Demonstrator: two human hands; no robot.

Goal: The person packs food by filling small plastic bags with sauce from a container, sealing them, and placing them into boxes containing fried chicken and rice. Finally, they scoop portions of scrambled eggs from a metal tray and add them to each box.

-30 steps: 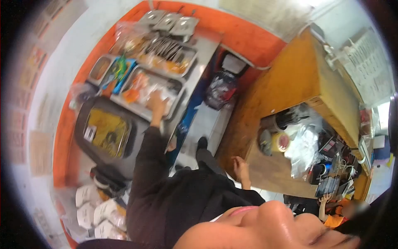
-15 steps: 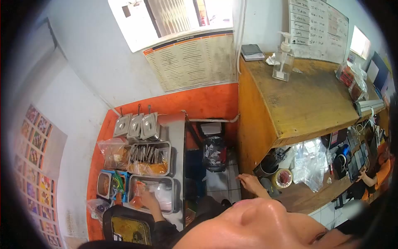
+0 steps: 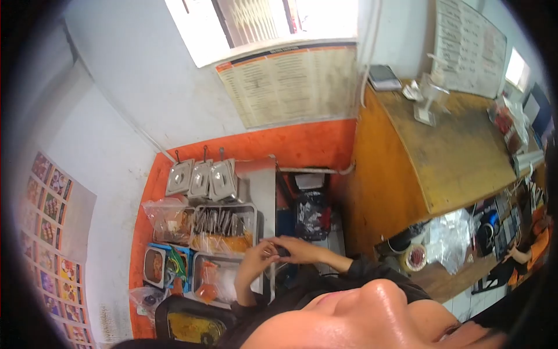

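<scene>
My left hand (image 3: 256, 263) is raised over the right edge of a steel tray (image 3: 264, 291), its fingers curled. My right hand (image 3: 299, 251) meets it from the right, with the fingers bent toward the left fingertips. Both look closed around something small and dark, too small to name. Below the left hand, the tray holds an orange packet (image 3: 208, 285) and clear plastic bags (image 3: 228, 282). Just behind stands another steel tray (image 3: 254, 218) with a row of flat dark packets (image 3: 218, 222) and orange-yellow packets (image 3: 218, 242).
Three lidded steel containers (image 3: 222, 181) stand at the counter's back. A dark pan with yellow contents (image 3: 192, 327) sits front left. Right, a wooden desk (image 3: 401, 151) carries a pump bottle (image 3: 429, 99); tape (image 3: 414, 257) lies on its lower shelf. Another person's hand (image 3: 519, 255) is far right.
My left hand has lifted out of the front tray and moved right. My right hand has come left from beside the desk to meet it. The view has shifted slightly.
</scene>
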